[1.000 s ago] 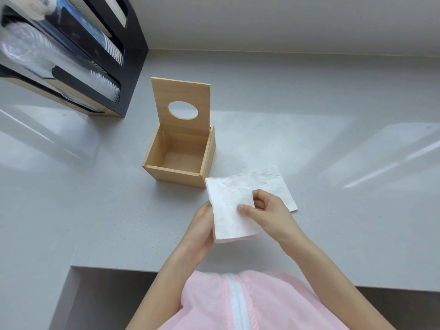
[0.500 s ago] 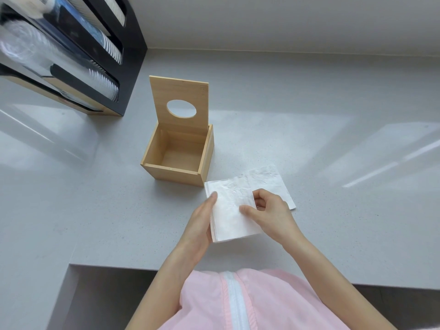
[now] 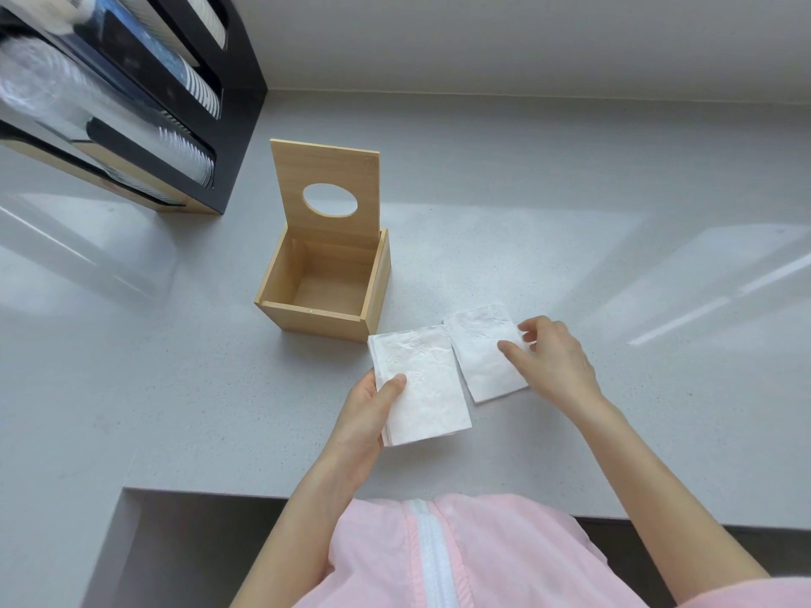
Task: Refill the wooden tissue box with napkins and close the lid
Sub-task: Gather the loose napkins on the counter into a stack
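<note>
Wooden tissue box (image 3: 322,296) on the bench (image 3: 570,265), left of centre, lid (image 3: 327,195) standing upright along the box's 12 o'clock edge, nothing inside. Cup dispenser (image 3: 131,103) at 10 o'clock from the box, well apart, against the back wall. Held napkin stack (image 3: 419,383) at 5 o'clock from the box, far corner just beside the box's near right corner, pinched at its left edge by the left hand (image 3: 366,414). Second napkin stack (image 3: 485,351) flat on the bench at 3 o'clock from the first, just beside it, with the right hand (image 3: 550,359) resting its fingertips on the right edge. Bench edge at 6 o'clock, below both hands.
</note>
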`<action>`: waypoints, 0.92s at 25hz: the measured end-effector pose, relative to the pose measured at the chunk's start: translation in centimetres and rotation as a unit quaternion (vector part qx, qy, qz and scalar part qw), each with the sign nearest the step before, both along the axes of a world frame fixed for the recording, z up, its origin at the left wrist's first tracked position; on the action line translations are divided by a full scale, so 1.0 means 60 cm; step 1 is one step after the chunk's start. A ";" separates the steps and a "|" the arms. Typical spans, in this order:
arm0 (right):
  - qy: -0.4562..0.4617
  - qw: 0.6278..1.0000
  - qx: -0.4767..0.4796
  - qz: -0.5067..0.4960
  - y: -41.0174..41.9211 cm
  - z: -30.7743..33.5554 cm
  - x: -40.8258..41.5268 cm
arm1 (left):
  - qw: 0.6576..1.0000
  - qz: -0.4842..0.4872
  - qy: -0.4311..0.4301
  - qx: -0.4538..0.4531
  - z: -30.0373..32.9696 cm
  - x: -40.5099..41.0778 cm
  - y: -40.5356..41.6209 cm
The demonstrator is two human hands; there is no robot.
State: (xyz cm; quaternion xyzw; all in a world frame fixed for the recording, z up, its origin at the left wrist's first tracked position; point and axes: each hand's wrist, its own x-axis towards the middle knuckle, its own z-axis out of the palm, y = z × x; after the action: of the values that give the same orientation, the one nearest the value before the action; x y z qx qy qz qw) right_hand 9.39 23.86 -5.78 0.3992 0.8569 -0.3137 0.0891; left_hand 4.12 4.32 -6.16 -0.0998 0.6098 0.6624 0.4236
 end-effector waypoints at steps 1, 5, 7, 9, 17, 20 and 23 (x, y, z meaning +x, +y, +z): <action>-0.033 0.999 0.024 0.007 0.005 -0.006 -0.004 | 1.000 0.001 0.000 -0.001 0.000 0.000 0.001; -0.078 0.995 0.058 0.019 0.009 -0.020 -0.023 | 1.000 0.003 0.000 -0.002 0.001 0.002 0.005; -0.083 0.996 0.038 0.012 0.014 -0.021 -0.030 | 1.000 0.004 -0.001 -0.002 0.000 0.002 0.007; -0.090 0.995 0.029 0.021 0.014 -0.021 -0.031 | 1.000 0.001 -0.001 -0.004 0.000 0.003 0.008; 0.004 0.999 -0.040 -0.017 -0.010 -0.017 -0.028 | 1.000 0.009 0.003 -0.001 0.000 0.002 0.002; 0.070 0.992 -0.106 -0.013 -0.012 0.011 -0.020 | 1.000 0.013 0.001 0.008 0.001 0.004 0.000; 0.171 0.964 -0.205 -0.014 -0.020 0.064 -0.012 | 1.000 0.005 0.004 0.006 -0.004 0.004 -0.001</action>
State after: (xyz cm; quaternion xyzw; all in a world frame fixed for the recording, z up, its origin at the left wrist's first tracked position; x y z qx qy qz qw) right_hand 8.66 22.68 -1.94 0.3249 0.7712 -0.5472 0.0163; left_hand 4.36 4.27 -6.39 -0.0981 0.6065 0.6690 0.4184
